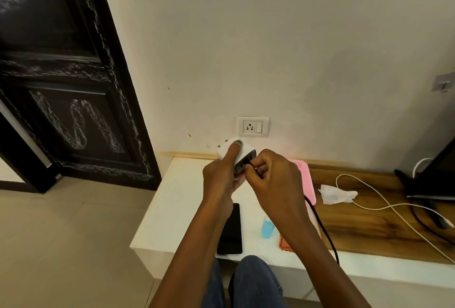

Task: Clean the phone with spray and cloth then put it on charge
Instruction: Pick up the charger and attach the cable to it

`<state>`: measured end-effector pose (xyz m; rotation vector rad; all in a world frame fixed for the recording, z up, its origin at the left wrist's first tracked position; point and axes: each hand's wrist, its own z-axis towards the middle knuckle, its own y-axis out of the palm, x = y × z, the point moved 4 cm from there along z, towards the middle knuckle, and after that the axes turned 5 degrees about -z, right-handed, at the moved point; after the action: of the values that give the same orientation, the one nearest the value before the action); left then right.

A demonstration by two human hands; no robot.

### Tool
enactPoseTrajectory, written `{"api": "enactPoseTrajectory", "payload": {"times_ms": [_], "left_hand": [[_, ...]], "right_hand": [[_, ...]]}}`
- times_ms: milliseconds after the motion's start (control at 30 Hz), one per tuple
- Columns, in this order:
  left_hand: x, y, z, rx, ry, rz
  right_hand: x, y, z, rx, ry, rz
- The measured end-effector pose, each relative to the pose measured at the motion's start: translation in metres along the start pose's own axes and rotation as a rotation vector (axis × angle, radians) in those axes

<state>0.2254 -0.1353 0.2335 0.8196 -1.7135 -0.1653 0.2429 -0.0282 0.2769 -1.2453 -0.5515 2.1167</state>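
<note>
Plugging: right hand (275, 179) pinches black cable (322, 231) end at the adapter port.
Left hand (221, 179): fingers closed round white adapter (225, 151), thumb on top.
Phone (232, 231): flat at the counter (177, 199) front edge, part hidden by the left forearm.
Risk: the connector may miss the port; a forearm could nudge phone off the edge.
Socket (253, 126): empty.

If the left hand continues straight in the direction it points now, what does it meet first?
Probably the wall just below the socket: the left hand points the charger pins there. Depth is unclear.
</note>
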Motion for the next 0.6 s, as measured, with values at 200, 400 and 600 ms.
{"api": "enactPoseTrajectory", "payload": {"times_ms": [200, 400, 600], "left_hand": [[0.004, -0.004, 0.007, -0.102, 0.061, 0.152], [-0.005, -0.01, 0.024, -0.108, 0.042, 0.218], [-0.023, -0.003, 0.047, -0.148, 0.044, 0.358]], "right_hand": [[0.031, 0.017, 0.002, -0.242, 0.215, 0.465], [0.054, 0.028, 0.006, -0.217, 0.304, 0.748], [0.074, 0.058, 0.021, -0.247, 0.278, 0.768]]}}
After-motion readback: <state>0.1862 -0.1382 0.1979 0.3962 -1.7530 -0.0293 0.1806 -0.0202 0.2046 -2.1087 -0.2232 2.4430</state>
